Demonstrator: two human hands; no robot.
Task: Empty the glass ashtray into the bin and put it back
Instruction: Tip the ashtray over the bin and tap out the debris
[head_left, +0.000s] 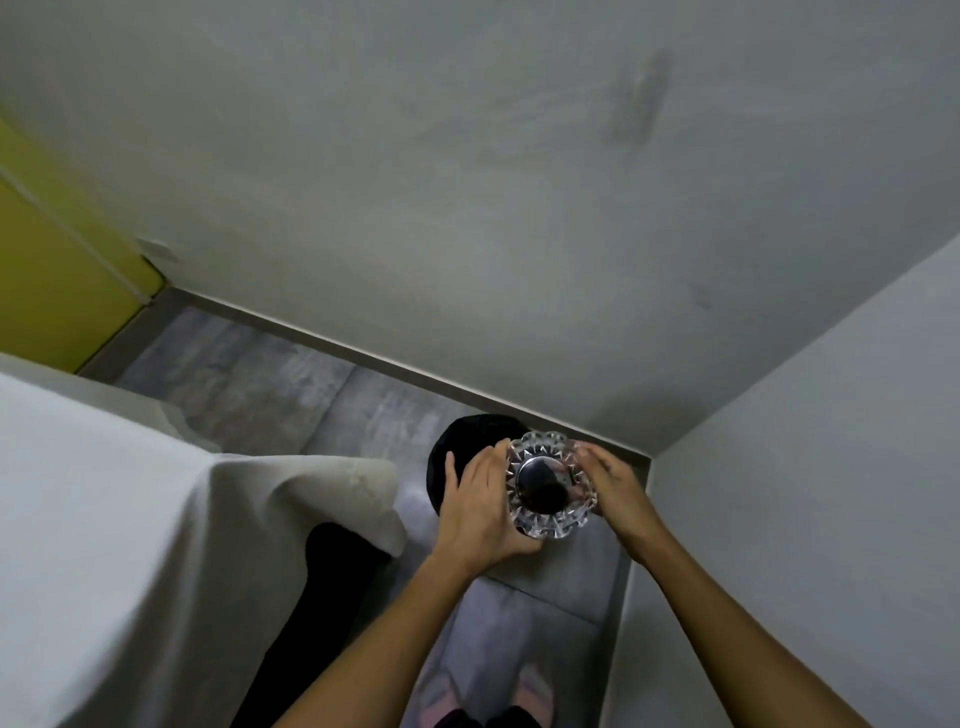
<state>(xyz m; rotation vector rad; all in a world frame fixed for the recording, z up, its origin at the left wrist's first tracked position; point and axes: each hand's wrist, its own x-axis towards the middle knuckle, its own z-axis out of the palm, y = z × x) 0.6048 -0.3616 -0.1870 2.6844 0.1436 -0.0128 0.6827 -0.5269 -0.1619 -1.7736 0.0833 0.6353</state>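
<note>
Ashtray held over the bin.
Fingers of my left hand (480, 512) and right hand (615, 491) clasp the ashtray (550, 486) by opposite rims, directly above the black bin (452, 452).

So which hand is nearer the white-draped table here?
The left hand. It grips the glass ashtray's left edge, on the side toward the white-draped table. The right hand holds the opposite edge, farther from the table, next to the wall. Neither touches the cloth.
</note>
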